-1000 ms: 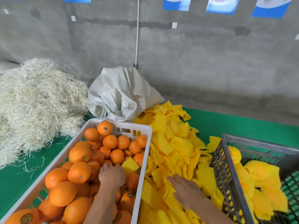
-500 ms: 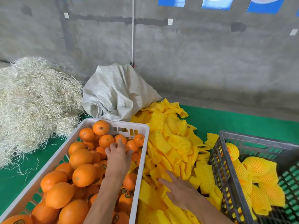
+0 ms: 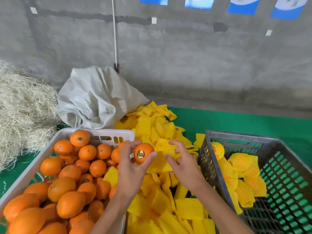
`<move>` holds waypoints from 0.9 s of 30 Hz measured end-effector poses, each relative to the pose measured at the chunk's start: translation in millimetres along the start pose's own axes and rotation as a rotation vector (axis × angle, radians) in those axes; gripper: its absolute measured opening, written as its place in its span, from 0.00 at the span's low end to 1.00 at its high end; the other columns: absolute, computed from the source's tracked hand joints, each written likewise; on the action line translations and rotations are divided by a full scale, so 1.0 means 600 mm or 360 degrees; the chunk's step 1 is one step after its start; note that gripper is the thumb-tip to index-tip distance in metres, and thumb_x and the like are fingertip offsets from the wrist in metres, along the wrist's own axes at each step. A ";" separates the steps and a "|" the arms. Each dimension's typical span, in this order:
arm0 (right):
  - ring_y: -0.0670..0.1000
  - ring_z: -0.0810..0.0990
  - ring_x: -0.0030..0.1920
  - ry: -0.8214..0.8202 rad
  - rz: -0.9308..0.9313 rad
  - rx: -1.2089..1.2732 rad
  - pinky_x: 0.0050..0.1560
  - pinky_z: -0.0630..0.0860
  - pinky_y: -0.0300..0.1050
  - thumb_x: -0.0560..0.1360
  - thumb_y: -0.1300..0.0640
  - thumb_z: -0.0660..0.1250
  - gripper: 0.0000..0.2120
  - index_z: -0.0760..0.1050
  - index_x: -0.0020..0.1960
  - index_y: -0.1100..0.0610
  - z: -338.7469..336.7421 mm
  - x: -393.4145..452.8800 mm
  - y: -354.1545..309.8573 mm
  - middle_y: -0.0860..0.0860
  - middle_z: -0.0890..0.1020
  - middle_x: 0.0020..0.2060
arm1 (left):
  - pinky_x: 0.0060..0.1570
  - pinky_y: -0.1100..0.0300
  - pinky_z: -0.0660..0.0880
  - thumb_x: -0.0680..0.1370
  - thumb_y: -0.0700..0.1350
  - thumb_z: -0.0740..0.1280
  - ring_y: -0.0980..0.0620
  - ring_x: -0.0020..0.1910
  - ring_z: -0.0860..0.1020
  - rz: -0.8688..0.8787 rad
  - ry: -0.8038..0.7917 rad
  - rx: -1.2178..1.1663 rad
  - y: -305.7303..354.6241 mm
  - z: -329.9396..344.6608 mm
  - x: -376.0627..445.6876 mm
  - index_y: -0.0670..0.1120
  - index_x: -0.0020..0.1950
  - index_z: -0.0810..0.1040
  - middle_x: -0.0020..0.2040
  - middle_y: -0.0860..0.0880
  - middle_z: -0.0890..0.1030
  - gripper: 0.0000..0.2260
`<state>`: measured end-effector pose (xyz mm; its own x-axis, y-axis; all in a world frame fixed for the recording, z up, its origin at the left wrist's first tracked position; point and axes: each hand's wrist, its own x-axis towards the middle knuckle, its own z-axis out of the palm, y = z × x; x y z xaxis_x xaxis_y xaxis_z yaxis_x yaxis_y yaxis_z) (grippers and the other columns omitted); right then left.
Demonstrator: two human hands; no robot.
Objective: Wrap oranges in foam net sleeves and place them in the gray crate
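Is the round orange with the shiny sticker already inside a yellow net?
No, the round orange with the gold sticker sits bare in the left hand, while the right hand holds a yellow foam net sleeve beside it.

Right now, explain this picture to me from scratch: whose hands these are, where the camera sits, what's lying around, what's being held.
There is no machine here. A person wears the camera on the head, so it looks down at their own hands. The left hand holds an orange with a round sticker. The right hand pinches a yellow foam sleeve beside it. Below left is a white crate full of bare oranges. In the middle lies a pile of sleeves. On the right, a gray crate holds oranges already wrapped. Behind are a sack and straw.
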<state>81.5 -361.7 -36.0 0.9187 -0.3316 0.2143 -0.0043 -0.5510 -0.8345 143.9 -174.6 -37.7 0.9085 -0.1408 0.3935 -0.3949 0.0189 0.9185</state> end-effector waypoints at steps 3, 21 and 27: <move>0.44 0.78 0.32 0.0063 0.0060 0.0180 0.34 0.84 0.44 0.80 0.47 0.69 0.12 0.73 0.61 0.34 -0.020 -0.006 0.004 0.52 0.79 0.50 | 0.45 0.64 0.76 0.71 0.68 0.74 0.56 0.47 0.80 -0.0311 -0.0066 -0.0224 -0.001 0.030 -0.021 0.53 0.61 0.74 0.53 0.51 0.80 0.27; 0.49 0.83 0.60 -0.0304 0.0313 0.0791 0.51 0.85 0.52 0.75 0.45 0.71 0.14 0.81 0.60 0.43 -0.022 -0.002 -0.005 0.47 0.84 0.59 | 0.66 0.45 0.76 0.76 0.60 0.71 0.49 0.65 0.80 -0.0882 -0.0405 -0.0606 -0.035 0.043 -0.028 0.54 0.76 0.72 0.67 0.50 0.80 0.29; 0.56 0.80 0.66 -0.0535 0.0616 0.1327 0.65 0.78 0.60 0.79 0.48 0.69 0.21 0.78 0.69 0.54 -0.037 0.008 -0.016 0.54 0.82 0.65 | 0.67 0.52 0.76 0.80 0.55 0.71 0.44 0.70 0.77 -0.0835 -0.0626 -0.0922 -0.008 0.031 -0.017 0.42 0.72 0.77 0.70 0.41 0.79 0.24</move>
<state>77.0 -375.2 -15.6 0.9778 -0.0688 -0.1977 -0.1673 0.3105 -0.9357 134.1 -191.7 -46.8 0.7982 -0.6017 -0.0294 0.2898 0.3408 0.8943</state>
